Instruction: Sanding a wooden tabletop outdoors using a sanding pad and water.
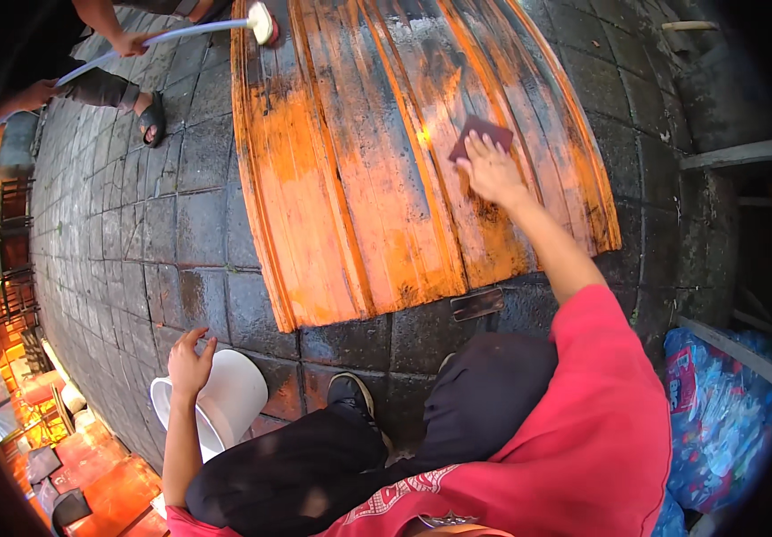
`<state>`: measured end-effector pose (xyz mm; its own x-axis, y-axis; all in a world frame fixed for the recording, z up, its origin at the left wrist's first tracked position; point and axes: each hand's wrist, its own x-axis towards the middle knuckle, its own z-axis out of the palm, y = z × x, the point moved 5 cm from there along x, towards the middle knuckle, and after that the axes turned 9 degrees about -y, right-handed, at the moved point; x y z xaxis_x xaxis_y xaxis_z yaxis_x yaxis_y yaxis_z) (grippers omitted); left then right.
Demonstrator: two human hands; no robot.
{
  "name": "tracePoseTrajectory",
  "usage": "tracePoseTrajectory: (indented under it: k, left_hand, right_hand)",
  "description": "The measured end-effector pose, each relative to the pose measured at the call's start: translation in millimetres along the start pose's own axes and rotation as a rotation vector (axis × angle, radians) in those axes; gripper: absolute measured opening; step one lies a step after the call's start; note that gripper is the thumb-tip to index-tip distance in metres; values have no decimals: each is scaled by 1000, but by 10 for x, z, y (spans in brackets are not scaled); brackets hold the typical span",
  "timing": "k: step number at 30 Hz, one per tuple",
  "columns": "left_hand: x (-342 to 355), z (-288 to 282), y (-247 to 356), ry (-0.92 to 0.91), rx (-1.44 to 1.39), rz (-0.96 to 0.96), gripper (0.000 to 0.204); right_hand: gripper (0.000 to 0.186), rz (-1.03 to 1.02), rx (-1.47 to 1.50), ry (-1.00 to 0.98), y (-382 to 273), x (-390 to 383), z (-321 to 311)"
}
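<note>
My right hand (491, 170) lies with its fingers spread over a square maroon abrasive pad (483, 140), pressing it onto an orange ribbed metal sheet (386, 206). The sheet lies on the paving, wet, with dark grime streaking its far and right parts. My left hand (191, 362) is raised beside the rim of a white plastic bucket (241, 394), fingers apart and holding nothing. The bucket appears tilted near my left leg, and its contents cannot be made out.
At the far left a person's hands (133, 43) hold a long-handled scrub brush (263, 24) over the sheet. A small dark flat block (477, 304) lies by the sheet's near edge. Bags of clear plastic waste (726, 412) stand at right. Grey paving (198, 224) surrounds the sheet.
</note>
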<state>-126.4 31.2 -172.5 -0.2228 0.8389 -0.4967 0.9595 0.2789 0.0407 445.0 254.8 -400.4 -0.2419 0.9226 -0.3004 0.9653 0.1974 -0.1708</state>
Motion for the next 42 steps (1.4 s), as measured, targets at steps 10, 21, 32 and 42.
tracePoseTrajectory:
  k: [10, 21, 32, 42]
  left_hand:
    - [-471, -733, -584, 396, -12, -10, 28]
    - [-1645, 1316, -2180, 27, -103, -456, 25]
    - [-688, 1708, -2320, -153, -517, -453, 42]
    - [-502, 2180, -2991, -270, -135, -145, 41]
  right_hand:
    - [62, 33, 100, -115, -535, -1238, 234]
    - [63, 69, 160, 20, -620, -1321, 96]
    - [63, 141, 183, 84, -385, -1498, 86]
    - [64, 134, 226, 61, -562, -1551, 131]
